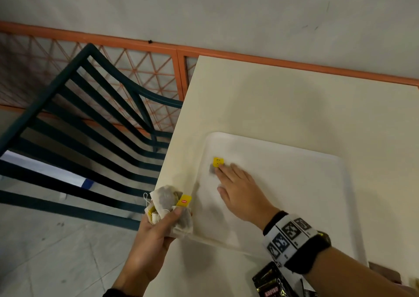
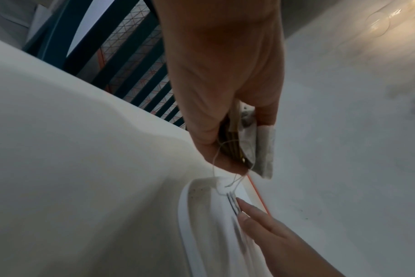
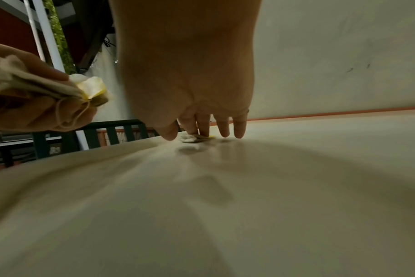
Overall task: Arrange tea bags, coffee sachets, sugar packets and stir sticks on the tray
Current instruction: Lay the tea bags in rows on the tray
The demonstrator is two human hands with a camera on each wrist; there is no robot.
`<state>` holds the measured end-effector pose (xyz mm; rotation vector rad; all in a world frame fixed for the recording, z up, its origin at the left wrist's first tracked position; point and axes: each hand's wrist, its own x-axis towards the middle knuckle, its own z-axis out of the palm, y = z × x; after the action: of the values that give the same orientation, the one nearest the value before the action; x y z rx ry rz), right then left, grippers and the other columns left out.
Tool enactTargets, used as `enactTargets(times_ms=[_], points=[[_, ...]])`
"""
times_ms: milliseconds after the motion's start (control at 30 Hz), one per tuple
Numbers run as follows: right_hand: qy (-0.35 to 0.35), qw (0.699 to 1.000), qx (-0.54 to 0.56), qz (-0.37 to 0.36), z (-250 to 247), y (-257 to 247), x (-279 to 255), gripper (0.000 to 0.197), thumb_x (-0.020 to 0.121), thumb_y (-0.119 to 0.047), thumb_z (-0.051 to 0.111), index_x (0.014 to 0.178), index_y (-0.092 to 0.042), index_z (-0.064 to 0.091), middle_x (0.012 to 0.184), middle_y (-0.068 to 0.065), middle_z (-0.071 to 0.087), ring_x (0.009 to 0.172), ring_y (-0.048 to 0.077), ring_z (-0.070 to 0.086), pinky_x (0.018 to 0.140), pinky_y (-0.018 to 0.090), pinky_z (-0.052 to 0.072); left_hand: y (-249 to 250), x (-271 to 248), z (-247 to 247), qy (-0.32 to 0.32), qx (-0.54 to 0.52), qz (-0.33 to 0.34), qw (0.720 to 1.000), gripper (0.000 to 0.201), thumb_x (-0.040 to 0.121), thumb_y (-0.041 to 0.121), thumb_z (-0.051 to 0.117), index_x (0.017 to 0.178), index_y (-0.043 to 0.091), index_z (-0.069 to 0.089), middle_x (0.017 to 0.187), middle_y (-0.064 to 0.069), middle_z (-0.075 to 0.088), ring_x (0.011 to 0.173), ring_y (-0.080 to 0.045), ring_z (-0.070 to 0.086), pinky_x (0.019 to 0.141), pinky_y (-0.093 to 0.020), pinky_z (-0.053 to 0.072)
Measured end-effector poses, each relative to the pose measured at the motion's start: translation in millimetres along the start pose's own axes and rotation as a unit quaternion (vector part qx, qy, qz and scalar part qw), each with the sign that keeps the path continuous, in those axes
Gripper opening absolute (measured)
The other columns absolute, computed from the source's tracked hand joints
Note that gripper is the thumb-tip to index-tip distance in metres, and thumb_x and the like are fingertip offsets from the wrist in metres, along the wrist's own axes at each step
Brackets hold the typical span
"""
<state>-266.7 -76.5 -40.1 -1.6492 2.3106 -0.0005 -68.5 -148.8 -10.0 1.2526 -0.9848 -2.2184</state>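
A white tray [image 1: 294, 160] lies on the cream table [image 1: 272, 97]. One tea bag with a yellow tag [image 1: 217, 163] lies flat in the tray's far-left part. My right hand [image 1: 235, 187] reaches over the tray with straight fingers, and its fingertips [image 3: 204, 132] press on that tea bag [image 3: 193, 138]. My left hand [image 1: 154, 231] hovers at the table's left edge and grips a bunch of tea bags [image 1: 169, 208] with yellow tags and loose strings. In the left wrist view the bunch of tea bags [image 2: 261, 150] sticks out from my left hand's fingers [image 2: 201, 112].
Black Kopiko coffee sachets [image 1: 272, 283] lie on the table near my right forearm at the bottom edge. A dark green slatted chair [image 1: 90, 126] stands left of the table. An orange lattice fence [image 1: 136, 69] and a grey wall lie beyond.
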Motion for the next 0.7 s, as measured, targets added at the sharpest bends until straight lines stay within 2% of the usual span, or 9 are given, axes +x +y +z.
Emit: enactTargets(times_ms=[33,100,200,267,333,433,533,600,700], points=[[-0.003,1.000,0.001,0.011,-2.6,2.0,5.7,0.049,0.081,-0.034,0.035,0.114,-0.013,0.065,0.116,0.002,0.067,0.103,0.026,0.066,0.082,0.036,0.054,0.7,1.8,-0.5,0.001,-0.002,-0.004,1.000,0.043,0.071,0.012,0.066,0.112,0.015,0.057,0.101,-0.011,0.070,0.093,-0.028,0.067,0.060,-0.027,0.058],[0.002,1.000,0.020,0.015,-8.9,3.8,17.1,0.049,0.084,-0.032,0.035,0.120,-0.010,0.060,0.123,0.007,0.062,0.111,0.032,0.061,0.087,0.040,0.052,0.1,6.4,-3.1,-0.010,0.000,-0.004,1.000,0.058,0.059,0.021,0.079,0.112,0.015,0.058,0.100,-0.011,0.071,0.094,-0.030,0.067,0.062,-0.028,0.058],[-0.026,0.999,0.030,0.004,-14.7,8.7,31.9,0.051,0.097,-0.028,0.033,0.144,-0.010,0.026,0.153,0.007,0.026,0.141,0.031,0.023,0.112,0.042,0.022,3.0,10.5,-4.5,-0.018,-0.001,-0.004,1.000,0.073,0.047,0.031,0.086,0.113,0.018,0.057,0.105,-0.012,0.070,0.094,-0.028,0.068,0.065,-0.029,0.059],[-0.024,1.000,0.015,0.013,-16.2,11.3,39.9,0.055,0.098,-0.030,0.031,0.147,-0.012,0.014,0.157,0.003,0.012,0.144,0.028,0.012,0.114,0.039,0.014,3.3,13.2,-4.4,-0.023,-0.005,0.003,1.000,0.077,0.045,0.030,0.084,0.115,0.018,0.056,0.104,-0.010,0.070,0.090,-0.024,0.070,0.062,-0.028,0.058],[-0.028,0.999,0.013,0.023,-16.4,11.8,47.3,0.055,0.098,-0.031,0.031,0.147,-0.013,0.012,0.157,0.002,0.010,0.144,0.027,0.010,0.115,0.039,0.013,2.8,15.2,-3.9,-0.029,-0.007,0.004,1.000,0.070,0.054,0.024,0.080,0.118,0.015,0.054,0.103,-0.010,0.070,0.090,-0.025,0.069,0.061,-0.027,0.058],[-0.027,0.999,0.009,0.027,-18.2,10.5,53.5,0.056,0.098,-0.031,0.032,0.147,-0.013,0.013,0.157,0.004,0.011,0.143,0.027,0.012,0.114,0.039,0.014,4.1,15.8,-1.5,-0.028,-0.001,-0.008,1.000,0.039,0.078,0.010,0.062,0.115,0.017,0.054,0.100,-0.007,0.069,0.089,-0.023,0.067,0.059,-0.025,0.058],[-0.023,0.999,0.032,0.027,-19.2,9.5,53.9,0.056,0.098,-0.030,0.034,0.147,-0.012,0.014,0.156,0.004,0.012,0.142,0.028,0.014,0.114,0.038,0.014,3.7,14.5,-2.0,-0.035,0.007,-0.004,0.999,0.038,0.069,0.015,0.062,0.106,0.021,0.056,0.084,0.001,0.073,0.076,-0.015,0.071,0.054,-0.022,0.055],[-0.019,0.998,0.047,0.025,-19.3,10.4,52.0,0.056,0.098,-0.030,0.035,0.147,-0.014,0.014,0.156,0.003,0.012,0.142,0.027,0.014,0.114,0.037,0.014,4.6,13.1,-2.6,-0.039,0.005,-0.002,0.999,0.046,0.062,0.021,0.071,0.106,0.022,0.056,0.085,0.000,0.073,0.076,-0.016,0.071,0.055,-0.023,0.056],[0.012,0.997,0.071,0.017,-21.4,10.0,46.4,0.055,0.097,-0.027,0.037,0.147,-0.015,0.016,0.154,0.003,0.018,0.140,0.026,0.019,0.111,0.034,0.019,3.3,13.3,-2.3,-0.056,0.009,0.005,0.998,0.089,0.030,0.041,0.092,0.110,0.021,0.057,0.095,-0.006,0.073,0.084,-0.020,0.071,0.058,-0.025,0.056]])
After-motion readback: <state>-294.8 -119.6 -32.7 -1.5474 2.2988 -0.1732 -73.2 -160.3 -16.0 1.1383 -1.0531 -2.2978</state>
